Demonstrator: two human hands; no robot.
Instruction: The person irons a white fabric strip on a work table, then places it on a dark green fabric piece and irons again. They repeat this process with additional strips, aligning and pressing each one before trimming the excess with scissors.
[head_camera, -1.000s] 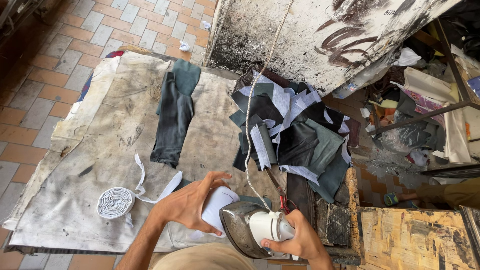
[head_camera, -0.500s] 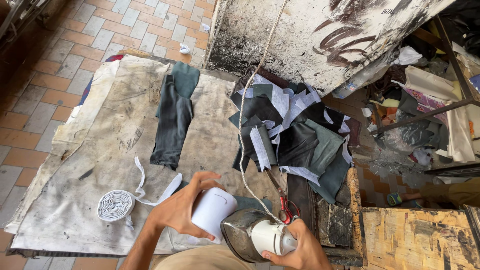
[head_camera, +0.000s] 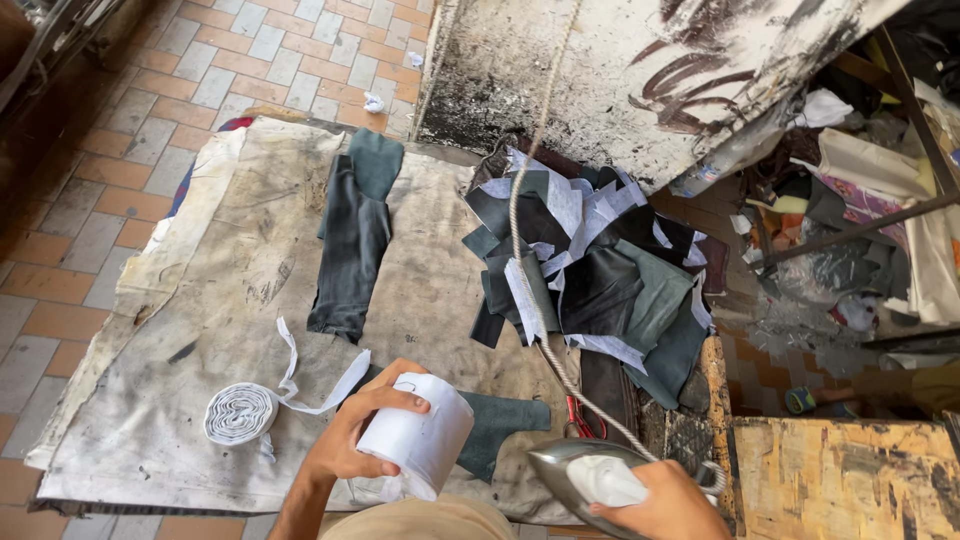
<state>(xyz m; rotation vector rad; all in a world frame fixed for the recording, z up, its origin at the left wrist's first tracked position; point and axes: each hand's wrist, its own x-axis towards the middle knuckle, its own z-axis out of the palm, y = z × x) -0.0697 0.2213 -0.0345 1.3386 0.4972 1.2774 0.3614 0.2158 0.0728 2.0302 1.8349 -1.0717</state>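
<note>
My left hand (head_camera: 345, 440) grips a white roll of stiff fabric (head_camera: 418, 432), lifted just above a dark green cloth piece (head_camera: 505, 420) at the near edge of the stained ironing cloth (head_camera: 220, 260). My right hand (head_camera: 655, 505) holds the white handle of a metal iron (head_camera: 580, 470) at the bottom of the view; its braided cord (head_camera: 530, 230) runs up and away. A coiled white tape roll (head_camera: 238, 412) with a loose tail lies left of my left hand.
A long dark green strip (head_camera: 350, 240) lies mid-cloth. A heap of dark green, black and white fabric pieces (head_camera: 590, 260) sits to the right. A scorched white board (head_camera: 640, 70) leans behind. A worn wooden box (head_camera: 840, 480) and clutter fill the right side.
My left hand has lifted the white roll up and turned it toward me. My right hand has slid the iron right and lower in the view.
</note>
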